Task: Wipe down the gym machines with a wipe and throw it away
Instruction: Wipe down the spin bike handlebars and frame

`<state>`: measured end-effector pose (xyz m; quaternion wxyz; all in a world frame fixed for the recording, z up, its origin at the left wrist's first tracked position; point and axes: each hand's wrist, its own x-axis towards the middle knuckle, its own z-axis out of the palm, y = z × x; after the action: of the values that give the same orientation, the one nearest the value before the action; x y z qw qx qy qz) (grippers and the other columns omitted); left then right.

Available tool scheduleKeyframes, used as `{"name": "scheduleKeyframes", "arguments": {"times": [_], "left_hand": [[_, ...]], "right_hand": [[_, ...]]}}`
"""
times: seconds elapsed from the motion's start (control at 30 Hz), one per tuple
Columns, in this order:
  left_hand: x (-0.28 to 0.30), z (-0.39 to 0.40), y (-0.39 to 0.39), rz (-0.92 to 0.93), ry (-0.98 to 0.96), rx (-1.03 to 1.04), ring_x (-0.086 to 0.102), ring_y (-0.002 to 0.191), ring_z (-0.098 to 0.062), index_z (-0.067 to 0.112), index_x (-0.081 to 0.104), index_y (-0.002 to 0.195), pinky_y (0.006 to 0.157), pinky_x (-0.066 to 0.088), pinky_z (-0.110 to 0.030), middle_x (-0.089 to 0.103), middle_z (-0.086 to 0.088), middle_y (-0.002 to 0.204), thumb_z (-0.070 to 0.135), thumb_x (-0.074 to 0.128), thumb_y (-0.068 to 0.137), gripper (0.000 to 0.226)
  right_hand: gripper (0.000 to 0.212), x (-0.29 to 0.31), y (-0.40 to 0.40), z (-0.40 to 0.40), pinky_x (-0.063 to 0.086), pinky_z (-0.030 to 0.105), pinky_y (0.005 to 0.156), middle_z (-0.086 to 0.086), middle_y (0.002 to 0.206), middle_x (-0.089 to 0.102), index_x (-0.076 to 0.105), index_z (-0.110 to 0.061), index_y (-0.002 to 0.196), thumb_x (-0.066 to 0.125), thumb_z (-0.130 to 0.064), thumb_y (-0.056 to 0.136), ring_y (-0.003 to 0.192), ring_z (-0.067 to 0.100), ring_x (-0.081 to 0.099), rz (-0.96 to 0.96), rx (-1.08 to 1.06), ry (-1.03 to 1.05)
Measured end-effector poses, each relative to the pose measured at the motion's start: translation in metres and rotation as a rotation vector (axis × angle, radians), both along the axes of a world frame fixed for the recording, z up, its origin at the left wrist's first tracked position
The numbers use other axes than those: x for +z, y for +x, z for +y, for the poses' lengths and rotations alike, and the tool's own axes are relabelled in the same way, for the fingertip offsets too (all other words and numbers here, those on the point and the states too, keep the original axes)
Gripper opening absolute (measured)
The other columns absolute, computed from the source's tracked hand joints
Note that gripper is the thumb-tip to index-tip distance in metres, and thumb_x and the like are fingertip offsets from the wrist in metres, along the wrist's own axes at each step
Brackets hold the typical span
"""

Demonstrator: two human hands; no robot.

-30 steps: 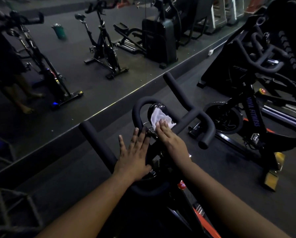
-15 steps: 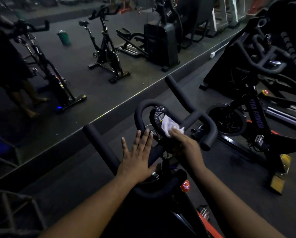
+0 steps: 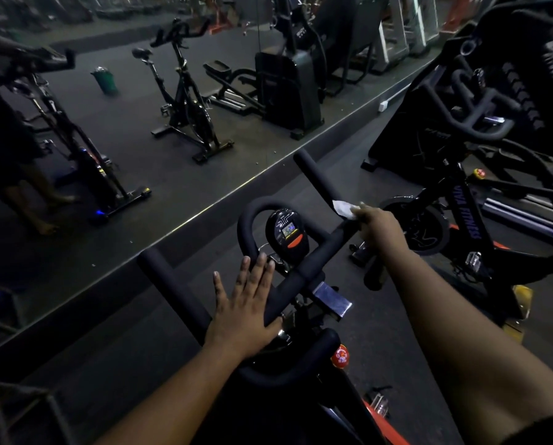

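Observation:
A black spin bike stands right in front of me, its padded handlebar (image 3: 304, 268) crossing the middle of the head view. A small display console (image 3: 287, 232) sits inside the handlebar loop, uncovered. My right hand (image 3: 381, 227) grips a white wipe (image 3: 344, 209) against the handlebar's right prong, where the long forward bar meets the crossbar. My left hand (image 3: 244, 308) lies flat with straight fingers on the crossbar's left part, holding nothing. A red knob (image 3: 340, 356) shows below the handlebar.
A wall mirror (image 3: 140, 139) runs along the left and reflects bikes, a green bin (image 3: 105, 80) and a person's legs. A second spin bike (image 3: 461, 216) stands close on the right. Dark floor (image 3: 114, 342) lies between my bike and the mirror.
My right hand has carried the wipe off the display console and out to the right handlebar prong. The console is now uncovered. My left hand has stayed flat on the bar.

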<state>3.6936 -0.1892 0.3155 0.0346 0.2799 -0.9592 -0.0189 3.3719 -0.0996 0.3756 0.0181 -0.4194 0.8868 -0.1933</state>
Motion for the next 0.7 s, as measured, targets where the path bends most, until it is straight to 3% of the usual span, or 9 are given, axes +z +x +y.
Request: {"name": "scheduleKeyframes", "arguments": {"times": [0.07, 0.13, 0.27, 0.37, 0.43, 0.47, 0.57, 0.63, 0.7], "left_hand": [[0.0, 0.001, 0.0, -0.005, 0.016, 0.001, -0.022, 0.156, -0.022, 0.019, -0.01, 0.164, 0.116, 0.004, -0.077, -0.02, 0.002, 0.171, 0.072, 0.046, 0.084, 0.111], [0.001, 0.001, 0.001, -0.008, 0.018, -0.002, -0.025, 0.155, -0.022, 0.02, -0.011, 0.164, 0.117, 0.0, -0.076, -0.023, 0.003, 0.17, 0.072, 0.042, 0.085, 0.108], [0.004, 0.002, 0.0, 0.0, 0.036, -0.002, -0.034, 0.152, -0.02, 0.021, -0.019, 0.161, 0.117, -0.006, -0.075, -0.033, 0.005, 0.166, 0.071, 0.041, 0.088, 0.108], [0.005, 0.001, -0.001, -0.027, 0.051, 0.008, -0.04, 0.148, -0.018, 0.021, -0.025, 0.159, 0.116, -0.009, -0.075, -0.041, 0.007, 0.162, 0.068, 0.047, 0.089, 0.111], [0.01, 0.003, -0.003, -0.027, 0.073, 0.002, -0.043, 0.146, -0.017, 0.023, -0.028, 0.157, 0.116, -0.012, -0.074, -0.045, 0.009, 0.159, 0.066, 0.049, 0.09, 0.112], [0.012, 0.004, -0.003, -0.034, 0.086, 0.005, -0.045, 0.145, -0.017, 0.023, -0.031, 0.156, 0.116, -0.013, -0.074, -0.048, 0.01, 0.157, 0.066, 0.049, 0.091, 0.112], [0.015, 0.003, -0.001, -0.069, 0.129, 0.009, -0.047, 0.143, -0.017, 0.025, -0.034, 0.155, 0.116, -0.015, -0.073, -0.053, 0.011, 0.153, 0.067, 0.048, 0.091, 0.112], [0.015, 0.002, 0.0, -0.067, 0.141, 0.005, -0.047, 0.143, -0.017, 0.026, -0.033, 0.155, 0.115, -0.015, -0.072, -0.053, 0.012, 0.152, 0.068, 0.048, 0.091, 0.112], [0.016, 0.001, 0.001, -0.068, 0.143, -0.004, -0.047, 0.144, -0.018, 0.025, -0.033, 0.155, 0.116, -0.015, -0.072, -0.054, 0.011, 0.152, 0.068, 0.047, 0.092, 0.111]], "right_hand": [[0.056, -0.004, 0.003, -0.006, 0.044, 0.038, 0.108, 0.012, 0.15, 0.053, 0.057, -0.022, 0.144, 0.049, 0.001, 0.093, 0.136, 0.037, 0.05, -0.051, -0.01, 0.143], [0.054, -0.005, 0.024, -0.01, 0.046, 0.037, 0.1, 0.015, 0.141, 0.06, 0.06, -0.025, 0.141, 0.048, -0.002, 0.094, 0.127, 0.038, 0.056, -0.081, -0.018, 0.15], [0.049, -0.02, 0.074, 0.008, 0.052, 0.04, 0.089, 0.017, 0.12, 0.069, 0.063, -0.025, 0.136, 0.046, -0.005, 0.094, 0.106, 0.039, 0.066, -0.046, 0.07, 0.026], [0.041, -0.021, 0.087, 0.033, 0.053, 0.033, 0.09, 0.003, 0.114, 0.074, 0.07, -0.026, 0.125, 0.051, -0.005, 0.096, 0.103, 0.026, 0.071, -0.088, 0.22, -0.083], [0.04, -0.006, 0.068, 0.041, 0.051, 0.032, 0.085, 0.008, 0.112, 0.075, 0.071, -0.025, 0.125, 0.057, -0.004, 0.095, 0.094, 0.025, 0.07, -0.053, 0.145, -0.118], [0.044, 0.003, 0.057, 0.043, 0.052, 0.036, 0.084, 0.011, 0.116, 0.073, 0.07, -0.027, 0.129, 0.059, -0.003, 0.093, 0.094, 0.027, 0.069, -0.029, 0.067, -0.097], [0.06, 0.015, 0.025, 0.041, 0.047, 0.037, 0.1, 0.012, 0.149, 0.052, 0.053, -0.027, 0.145, 0.062, -0.007, 0.089, 0.126, 0.033, 0.058, 0.021, -0.071, 0.151], [0.055, 0.013, 0.024, 0.045, 0.045, 0.038, 0.099, 0.018, 0.146, 0.05, 0.048, -0.02, 0.144, 0.06, -0.018, 0.091, 0.127, 0.036, 0.055, -0.092, -0.143, 0.362], [0.035, 0.008, 0.043, 0.057, 0.046, 0.034, 0.086, 0.016, 0.127, 0.062, 0.061, -0.014, 0.126, 0.061, -0.017, 0.091, 0.113, 0.036, 0.061, -0.053, -0.169, 0.341]]}}
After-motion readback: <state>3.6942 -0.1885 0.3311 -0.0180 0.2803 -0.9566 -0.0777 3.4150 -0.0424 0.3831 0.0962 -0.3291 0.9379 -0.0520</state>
